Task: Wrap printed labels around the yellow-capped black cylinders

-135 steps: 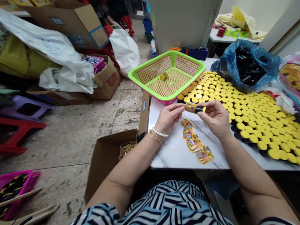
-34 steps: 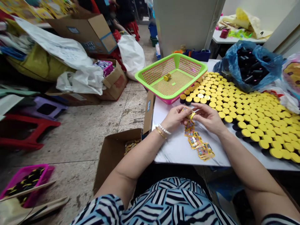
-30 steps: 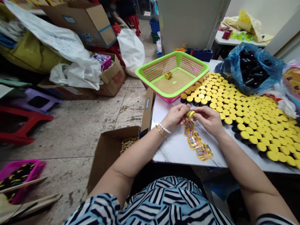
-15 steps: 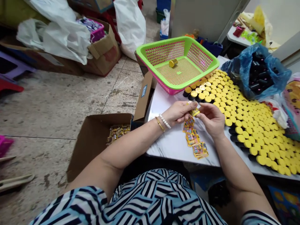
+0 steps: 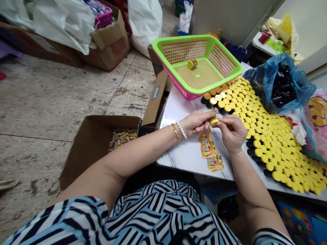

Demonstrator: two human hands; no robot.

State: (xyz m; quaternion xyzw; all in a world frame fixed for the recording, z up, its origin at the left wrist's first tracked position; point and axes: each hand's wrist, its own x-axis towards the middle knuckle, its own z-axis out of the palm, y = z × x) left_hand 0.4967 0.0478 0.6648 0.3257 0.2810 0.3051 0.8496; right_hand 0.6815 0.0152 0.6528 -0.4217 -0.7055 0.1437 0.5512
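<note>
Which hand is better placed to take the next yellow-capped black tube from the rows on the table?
Right, probably: the right hand sits beside the packed yellow-capped black tubes, while the left hand lies farther away, toward the open cardboard box.

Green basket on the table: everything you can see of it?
The rectangular plastic basket has a broad lime-green rim and flared pink-mesh walls over a pale yellow perforated floor. It sits at the far end of the white marble-look table, beside rows of yellow caps. One yellow-capped cylinder lies on its side on the floor.
</note>
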